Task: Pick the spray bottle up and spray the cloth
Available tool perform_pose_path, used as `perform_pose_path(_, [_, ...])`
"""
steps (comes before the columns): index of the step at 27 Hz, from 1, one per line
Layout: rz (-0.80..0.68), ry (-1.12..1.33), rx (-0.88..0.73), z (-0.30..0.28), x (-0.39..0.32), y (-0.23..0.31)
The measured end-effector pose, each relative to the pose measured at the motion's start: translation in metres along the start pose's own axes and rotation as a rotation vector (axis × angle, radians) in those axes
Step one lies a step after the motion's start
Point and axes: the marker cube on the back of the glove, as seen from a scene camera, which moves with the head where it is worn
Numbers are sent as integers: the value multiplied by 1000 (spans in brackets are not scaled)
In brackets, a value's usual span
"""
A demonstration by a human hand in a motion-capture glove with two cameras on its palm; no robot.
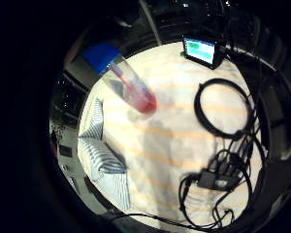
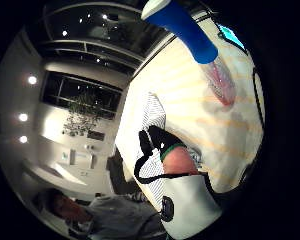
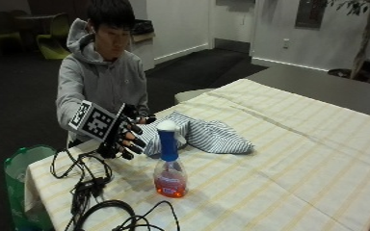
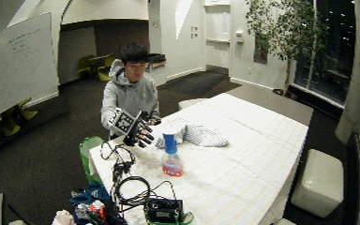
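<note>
Reach step, bottle not yet held. Gloved right hand hovers beside the spray bottle, fingers spread, gripping nothing. Bottle stands upright on the table; striped cloth lies just behind it, seemingly bunched. Next: close around the blue neck.

One spray bottle (blue-topped), one striped cloth, one small screen, one green bin
</note>
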Motion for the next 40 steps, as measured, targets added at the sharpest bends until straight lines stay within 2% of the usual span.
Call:
perform_pose_path(14, [92, -134, 42, 29, 18, -53])
perform_pose_path(22, [132, -429, 82, 50, 16, -78])
perform_pose_path(31, [142, -557, 152, 68, 4, -100])
perform_pose_path(40, [154, -500, 138, 74, -10, -126])
